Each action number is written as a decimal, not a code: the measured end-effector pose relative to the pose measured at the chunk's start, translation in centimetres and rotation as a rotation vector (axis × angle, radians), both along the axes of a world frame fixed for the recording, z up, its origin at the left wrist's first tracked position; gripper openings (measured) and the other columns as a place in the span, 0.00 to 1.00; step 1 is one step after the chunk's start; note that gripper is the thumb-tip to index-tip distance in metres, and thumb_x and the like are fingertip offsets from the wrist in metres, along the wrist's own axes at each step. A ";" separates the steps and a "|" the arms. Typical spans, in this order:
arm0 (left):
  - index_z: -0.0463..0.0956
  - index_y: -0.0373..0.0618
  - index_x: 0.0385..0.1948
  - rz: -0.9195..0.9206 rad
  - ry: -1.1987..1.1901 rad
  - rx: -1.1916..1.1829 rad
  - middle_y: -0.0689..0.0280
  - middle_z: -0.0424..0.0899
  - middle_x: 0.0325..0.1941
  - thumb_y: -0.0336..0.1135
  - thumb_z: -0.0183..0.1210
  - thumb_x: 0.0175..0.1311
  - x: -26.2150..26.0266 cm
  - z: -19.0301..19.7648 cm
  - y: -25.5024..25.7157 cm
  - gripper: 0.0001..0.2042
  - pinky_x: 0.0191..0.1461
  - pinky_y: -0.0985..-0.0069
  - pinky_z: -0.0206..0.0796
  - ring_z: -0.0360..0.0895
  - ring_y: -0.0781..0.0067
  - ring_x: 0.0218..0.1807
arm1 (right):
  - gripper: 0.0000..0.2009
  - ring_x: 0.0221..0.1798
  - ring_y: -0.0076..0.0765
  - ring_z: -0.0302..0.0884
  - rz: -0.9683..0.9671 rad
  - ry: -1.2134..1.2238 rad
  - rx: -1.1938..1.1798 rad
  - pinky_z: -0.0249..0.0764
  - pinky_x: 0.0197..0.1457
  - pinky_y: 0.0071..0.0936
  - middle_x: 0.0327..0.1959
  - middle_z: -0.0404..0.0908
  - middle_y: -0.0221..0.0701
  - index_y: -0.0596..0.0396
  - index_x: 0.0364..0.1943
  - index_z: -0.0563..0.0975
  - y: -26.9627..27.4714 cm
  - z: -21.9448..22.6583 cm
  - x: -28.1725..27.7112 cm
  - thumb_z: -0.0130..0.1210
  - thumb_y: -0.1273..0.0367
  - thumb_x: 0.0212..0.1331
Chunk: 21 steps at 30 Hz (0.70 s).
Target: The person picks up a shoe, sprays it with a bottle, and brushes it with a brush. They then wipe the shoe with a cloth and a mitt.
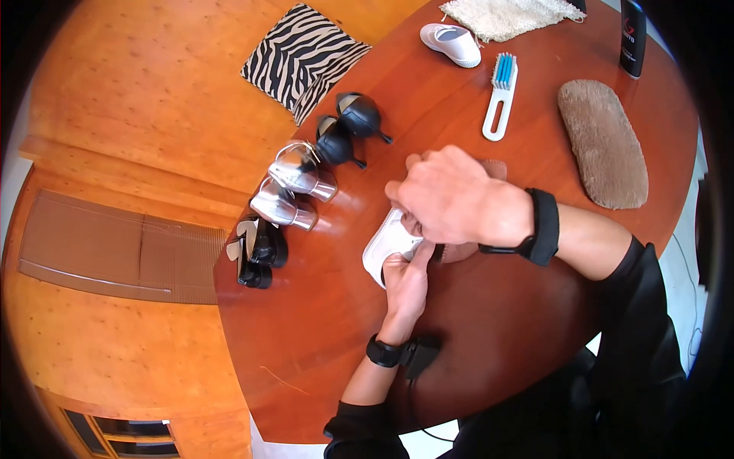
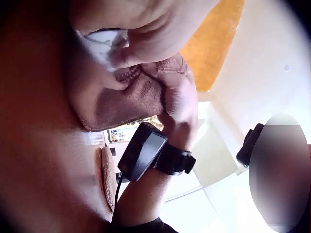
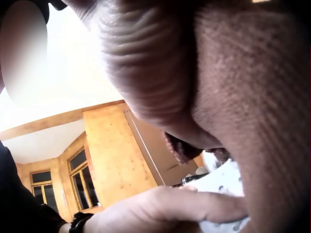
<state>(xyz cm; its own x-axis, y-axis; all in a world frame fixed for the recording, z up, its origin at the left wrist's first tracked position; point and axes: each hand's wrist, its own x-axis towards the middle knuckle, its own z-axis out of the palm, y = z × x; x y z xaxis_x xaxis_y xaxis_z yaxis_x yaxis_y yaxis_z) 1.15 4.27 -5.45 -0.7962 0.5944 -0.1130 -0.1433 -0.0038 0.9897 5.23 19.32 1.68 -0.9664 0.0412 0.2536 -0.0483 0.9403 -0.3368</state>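
The white shoe (image 1: 380,245) is sitting in the left hand's (image 1: 405,289) grasp at the table (image 1: 306,359); whether it is touching the tabletop cannot be told. The right hand (image 1: 453,197) is clutching a brown cloth (image 2: 129,104) beside it; the step is judged to be wiping, where sound practice means bracing the shoe firmly and stroking lightly, evenly. The right hand is arching knuckles-up above the left, whose thumb is lying on the shoe.
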 end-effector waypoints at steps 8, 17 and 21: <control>0.70 0.38 0.48 -0.020 0.130 0.124 0.68 0.76 0.47 0.31 0.57 0.60 0.3 -1.5 -0.4 0.15 0.50 0.80 0.64 0.71 0.80 0.48 | 0.12 0.34 0.38 0.75 0.146 0.121 0.060 0.72 0.30 0.31 0.29 0.74 0.36 0.57 0.29 0.77 -2.6 -1.6 -0.4 0.58 0.66 0.39; 0.63 0.41 0.52 0.064 0.169 -0.040 0.66 0.68 0.52 0.37 0.61 0.57 0.0 -3.1 -1.2 0.24 0.53 0.76 0.63 0.65 0.77 0.55 | 0.09 0.36 0.36 0.74 0.283 0.304 0.004 0.73 0.34 0.31 0.30 0.73 0.34 0.55 0.30 0.77 -4.4 -2.9 -0.2 0.56 0.68 0.42; 0.64 0.40 0.51 0.041 0.172 0.021 0.67 0.70 0.51 0.36 0.61 0.57 0.2 -2.7 -0.9 0.22 0.52 0.76 0.63 0.66 0.78 0.53 | 0.10 0.37 0.39 0.74 0.226 0.125 -0.034 0.73 0.34 0.33 0.31 0.73 0.36 0.55 0.30 0.77 -3.3 -2.2 -0.1 0.57 0.67 0.41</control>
<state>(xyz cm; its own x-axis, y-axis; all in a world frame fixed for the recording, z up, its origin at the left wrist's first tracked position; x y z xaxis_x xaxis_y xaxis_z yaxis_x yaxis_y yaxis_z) 1.38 3.35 -8.13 -0.8264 0.5617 0.0390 0.0286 -0.0273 0.9992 5.09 16.00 -0.52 -0.9133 -0.1614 0.3740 -0.2989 0.8894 -0.3459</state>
